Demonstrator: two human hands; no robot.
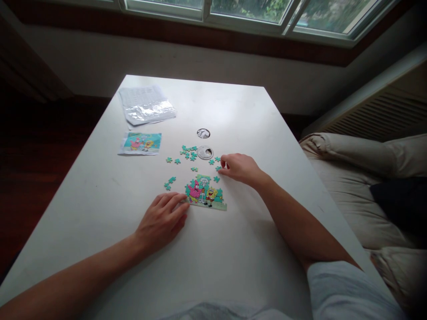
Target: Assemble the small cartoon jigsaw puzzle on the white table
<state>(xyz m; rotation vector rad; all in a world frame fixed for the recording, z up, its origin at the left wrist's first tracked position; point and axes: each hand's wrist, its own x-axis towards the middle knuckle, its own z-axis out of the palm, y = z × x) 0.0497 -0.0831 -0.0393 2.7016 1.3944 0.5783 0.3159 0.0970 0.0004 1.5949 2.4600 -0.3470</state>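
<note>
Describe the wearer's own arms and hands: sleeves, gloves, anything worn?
Left hand and right hand are ungloved, with no watch or ring visible. Right sleeve: short, loose, pale grey with soft darker streaks. No left sleeve in view.

Whether the right hand [240, 168] pinches the small puzzle piece [218, 169] at its fingertips cannot be told; its curled outer fingers are partly hidden. The left hand's [163, 218] fingertips reach the lower left corner of the joined puzzle [197, 194] and cover a bit of it; the thumb's underside is out of sight. Prints on the loose pieces [187, 154] are too small to make out, as is any text on the papers [142, 100] under glossy plastic. Greenery [267, 8] behind the window blurs. The bottom edge cuts off the right sleeve [343, 289]; the right edge cuts a dark, shapeless thing [400, 204].
</note>
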